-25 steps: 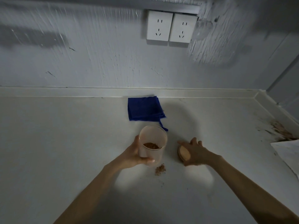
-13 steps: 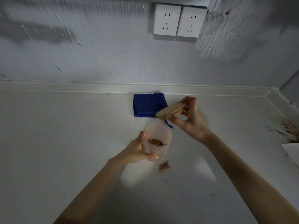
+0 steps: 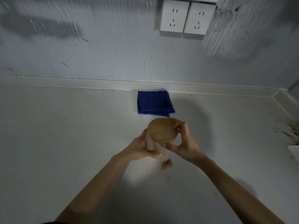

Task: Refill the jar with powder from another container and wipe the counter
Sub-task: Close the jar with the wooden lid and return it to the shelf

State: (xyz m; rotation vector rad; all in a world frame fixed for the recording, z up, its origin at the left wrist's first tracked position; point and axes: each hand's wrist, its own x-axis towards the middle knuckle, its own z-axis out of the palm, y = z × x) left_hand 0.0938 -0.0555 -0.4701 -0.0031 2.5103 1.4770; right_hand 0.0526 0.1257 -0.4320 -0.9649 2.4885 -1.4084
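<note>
A clear glass jar [image 3: 160,151] stands on the white counter [image 3: 64,143] in the middle of the view. My left hand [image 3: 139,147] wraps around its side. A round wooden lid [image 3: 162,129] sits on top of the jar, and my right hand [image 3: 182,143] grips the lid's rim with thumb and fingers. The powder inside is hidden by the lid. A small heap of brown powder [image 3: 167,163] lies spilled on the counter just right of the jar's base. A folded blue cloth [image 3: 153,102] lies behind the jar, against the wall.
More brown powder [image 3: 289,130] is smeared at the counter's far right by the corner, beside a white sheet or bag edge [image 3: 294,149]. Two wall sockets [image 3: 186,17] sit above the cloth. The counter's raised back edge [image 3: 97,83] runs along the wall.
My right hand picked the wooden lid up from the counter, carried it over the jar and set it down on the mouth. My left hand kept hold of the jar.
</note>
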